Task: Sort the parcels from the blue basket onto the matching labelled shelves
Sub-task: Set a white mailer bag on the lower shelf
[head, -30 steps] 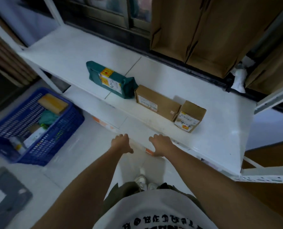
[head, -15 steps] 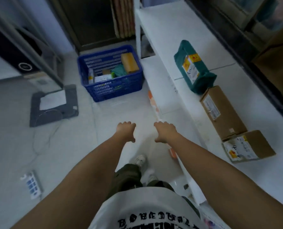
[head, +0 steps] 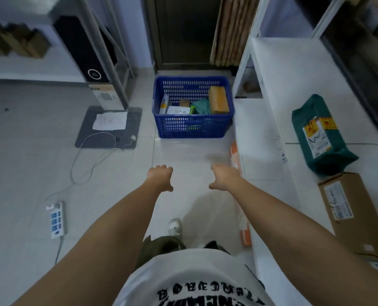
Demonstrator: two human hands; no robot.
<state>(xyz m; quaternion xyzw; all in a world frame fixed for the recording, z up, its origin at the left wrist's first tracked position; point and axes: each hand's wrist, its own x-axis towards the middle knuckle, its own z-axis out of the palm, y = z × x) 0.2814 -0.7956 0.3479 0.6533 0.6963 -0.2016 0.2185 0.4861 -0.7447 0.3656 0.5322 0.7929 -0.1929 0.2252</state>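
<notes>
We had turned from the shelf (head: pixel 294 89) toward the blue basket (head: pixel 192 129); parcels (head: pixel 218 99) remained inside. Left hand (head: pixel 160 176) and right hand (head: pixel 224 176), short of the basket, hung loosely curled, empty: next pick pending.

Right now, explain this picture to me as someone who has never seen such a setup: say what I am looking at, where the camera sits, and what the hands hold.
There is no machine here. The camera is worn on a person's head and looks forward and down, so you see their own two arms, white shirt and one shoe. The left hand and right hand reach out over the tiled floor, fingers loosely curled, holding nothing. Ahead on the floor stands the blue basket, with several parcels inside, among them a brown box leaning at its right side. To the right runs a white shelf. On it lie a green parcel and a cardboard box. At left are a grey mat and a power strip.
</notes>
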